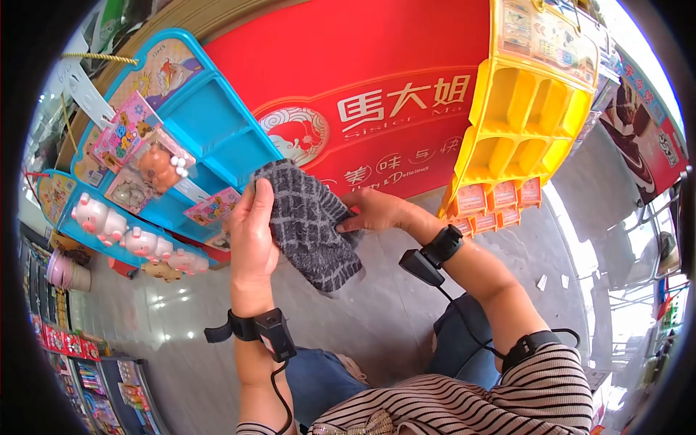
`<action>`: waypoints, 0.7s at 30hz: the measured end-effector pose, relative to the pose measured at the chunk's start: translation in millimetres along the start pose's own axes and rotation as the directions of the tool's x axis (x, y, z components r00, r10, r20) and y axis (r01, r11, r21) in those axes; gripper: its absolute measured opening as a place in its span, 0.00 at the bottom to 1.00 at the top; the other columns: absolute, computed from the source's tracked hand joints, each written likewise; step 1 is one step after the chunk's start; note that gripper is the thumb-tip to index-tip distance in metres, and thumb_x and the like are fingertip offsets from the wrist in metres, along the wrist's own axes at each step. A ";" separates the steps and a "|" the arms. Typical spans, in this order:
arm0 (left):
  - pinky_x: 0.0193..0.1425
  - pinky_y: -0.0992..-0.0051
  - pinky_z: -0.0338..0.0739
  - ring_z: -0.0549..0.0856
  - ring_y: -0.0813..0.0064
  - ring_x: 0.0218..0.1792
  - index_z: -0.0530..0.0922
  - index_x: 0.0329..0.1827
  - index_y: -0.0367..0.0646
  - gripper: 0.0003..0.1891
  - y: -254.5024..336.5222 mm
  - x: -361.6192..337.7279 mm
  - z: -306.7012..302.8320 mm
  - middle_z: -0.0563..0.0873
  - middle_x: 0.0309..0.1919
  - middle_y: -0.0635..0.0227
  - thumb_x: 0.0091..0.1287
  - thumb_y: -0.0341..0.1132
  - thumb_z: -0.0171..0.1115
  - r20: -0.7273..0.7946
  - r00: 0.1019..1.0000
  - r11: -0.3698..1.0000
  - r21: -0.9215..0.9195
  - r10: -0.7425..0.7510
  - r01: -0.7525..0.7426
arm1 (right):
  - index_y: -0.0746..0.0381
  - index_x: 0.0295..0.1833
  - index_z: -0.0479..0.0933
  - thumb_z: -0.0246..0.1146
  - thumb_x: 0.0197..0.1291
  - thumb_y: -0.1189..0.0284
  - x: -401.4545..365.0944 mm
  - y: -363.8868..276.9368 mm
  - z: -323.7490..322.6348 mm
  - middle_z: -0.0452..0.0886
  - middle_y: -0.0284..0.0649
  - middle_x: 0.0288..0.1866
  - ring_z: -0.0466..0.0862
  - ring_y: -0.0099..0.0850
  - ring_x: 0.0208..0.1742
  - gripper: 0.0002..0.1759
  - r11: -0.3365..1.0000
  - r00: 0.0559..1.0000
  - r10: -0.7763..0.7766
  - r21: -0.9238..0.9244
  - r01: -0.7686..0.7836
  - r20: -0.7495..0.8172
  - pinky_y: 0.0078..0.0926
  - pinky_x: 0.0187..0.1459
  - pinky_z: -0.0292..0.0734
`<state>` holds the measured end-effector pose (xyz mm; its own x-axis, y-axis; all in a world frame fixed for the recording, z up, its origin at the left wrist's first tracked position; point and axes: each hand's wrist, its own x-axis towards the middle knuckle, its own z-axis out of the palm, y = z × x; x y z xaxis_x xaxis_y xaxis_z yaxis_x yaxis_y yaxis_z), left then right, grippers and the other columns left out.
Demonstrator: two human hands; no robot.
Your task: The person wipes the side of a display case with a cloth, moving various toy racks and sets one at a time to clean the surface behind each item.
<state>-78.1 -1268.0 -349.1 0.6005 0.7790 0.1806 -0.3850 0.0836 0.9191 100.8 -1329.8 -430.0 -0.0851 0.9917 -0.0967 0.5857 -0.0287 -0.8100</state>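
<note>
A dark grey checked cloth hangs between my two hands in front of the red display panel. My left hand is closed on the cloth's left edge, with the thumb pointing up. On the other side, my right hand pinches the cloth's right edge between thumb and fingers. Close behind my left hand is the blue plastic display rack, which carries packaged toys. To the right of my right hand hangs a yellow compartment rack.
A red panel with white lettering stands behind the cloth. Pink pig toys hang low on the left. Shelves of small goods stand at the lower left. Scraps of paper lie on the grey tiled floor.
</note>
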 end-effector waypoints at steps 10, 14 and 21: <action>0.24 0.77 0.63 0.66 0.79 0.19 0.68 0.17 0.36 0.17 -20.5 -0.8 -4.5 0.68 0.14 0.69 0.59 0.38 0.57 0.275 0.940 0.614 0.712 0.201 -0.340 | 0.63 0.49 0.70 0.48 0.56 0.69 10.6 41.5 -33.8 0.76 0.44 0.45 0.75 0.38 0.48 0.16 0.960 0.815 0.203 0.273 -0.057 -0.543 0.35 0.47 0.70; 0.27 0.77 0.66 0.70 0.79 0.22 0.72 0.23 0.35 0.13 -41.1 0.1 -9.3 0.72 0.19 0.67 0.59 0.36 0.56 0.404 0.902 0.694 0.694 -0.155 -0.192 | 0.62 0.49 0.69 0.42 0.60 0.63 -10.1 6.4 -58.6 0.76 0.41 0.45 0.75 0.36 0.48 0.18 0.326 0.910 0.323 0.933 0.153 -0.262 0.39 0.48 0.70; 0.37 0.79 0.73 0.80 0.78 0.35 0.74 0.42 0.35 0.13 -37.3 -11.0 -41.0 0.80 0.35 0.68 0.63 0.36 0.51 0.146 0.911 0.814 0.519 -0.386 0.262 | 0.66 0.51 0.66 0.44 0.60 0.62 -39.0 -63.6 -95.4 0.75 0.41 0.46 0.76 0.33 0.47 0.21 0.371 0.714 0.053 0.678 0.635 -0.698 0.34 0.44 0.72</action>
<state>-99.1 -1254.2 -399.7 0.7981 0.5862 -0.1392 0.2075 -0.0505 0.9769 143.8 -1354.7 -319.5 0.5333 0.7940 0.2918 -0.3831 0.5343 -0.7535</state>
